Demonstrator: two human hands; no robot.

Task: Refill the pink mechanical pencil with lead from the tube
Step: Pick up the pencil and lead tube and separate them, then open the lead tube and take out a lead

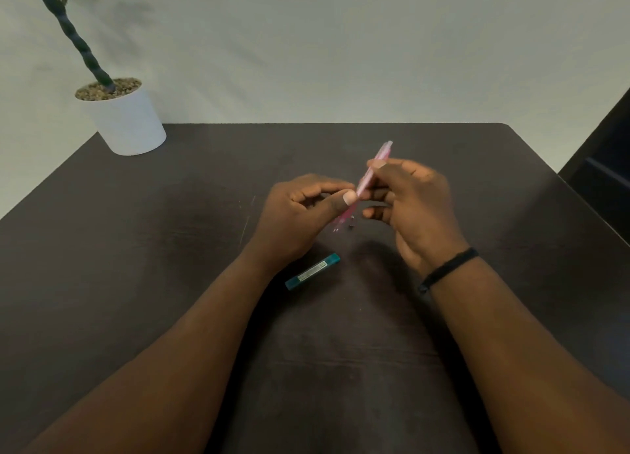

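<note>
The pink mechanical pencil [378, 162] is held slanted above the dark table [136, 249], its far end up and to the right. My right hand [412, 204] grips its middle between thumb and fingers. My left hand [300, 215] pinches its lower part with thumb and forefinger. The teal lead tube [312, 271] lies flat on the table just below my left hand, untouched. A small metallic piece [351, 222] sits on the table under the pencil. A thin lead stick [247, 220] lies left of my left hand.
A white pot [128, 122] with a plant stands at the table's back left corner. A dark chair or cabinet [603, 180] is past the right edge. A pale wall rises behind the table.
</note>
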